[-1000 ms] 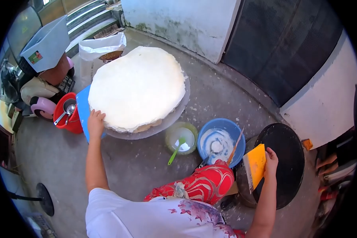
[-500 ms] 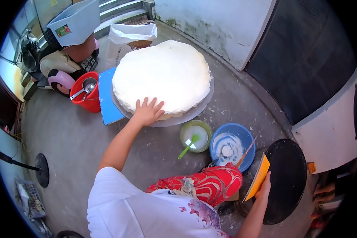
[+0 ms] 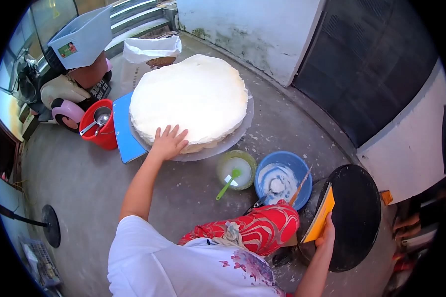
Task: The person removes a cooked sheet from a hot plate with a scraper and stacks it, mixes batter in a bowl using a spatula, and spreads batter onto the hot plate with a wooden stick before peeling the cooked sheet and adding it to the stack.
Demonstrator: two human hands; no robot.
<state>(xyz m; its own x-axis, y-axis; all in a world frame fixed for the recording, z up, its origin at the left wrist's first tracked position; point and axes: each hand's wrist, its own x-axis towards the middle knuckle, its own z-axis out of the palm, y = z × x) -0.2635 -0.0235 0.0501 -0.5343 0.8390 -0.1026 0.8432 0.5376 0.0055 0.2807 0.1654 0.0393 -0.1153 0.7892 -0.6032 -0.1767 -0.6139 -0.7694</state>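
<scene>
A thick stack of pale round sheets [image 3: 191, 99] lies on a round grey board over a blue stool [image 3: 125, 129]. My left hand [image 3: 169, 142] rests with spread fingers on the near edge of the stack. At the right, my right hand [image 3: 327, 233] grips a flat yellow scraper [image 3: 321, 215] by its edge, beside a round black griddle [image 3: 354, 218]. Between the hands stand a green bowl [image 3: 248, 161] of whitish liquid with a green spoon [image 3: 226, 188] and a blue basin [image 3: 302, 166] with white batter and a wooden stick.
A red bucket [image 3: 106, 141] with ladles stands left of the stool. Behind it are a scooter with a light-blue basket [image 3: 86, 39] and a white sack [image 3: 151, 49]. A round black base [image 3: 50, 226] stands at lower left. A dark door [image 3: 371, 64] is at upper right.
My left hand has moved rightward along the near edge of the stack, its fingers now spread. The yellow scraper has turned more edge-on in my right hand. The camera view has shifted.
</scene>
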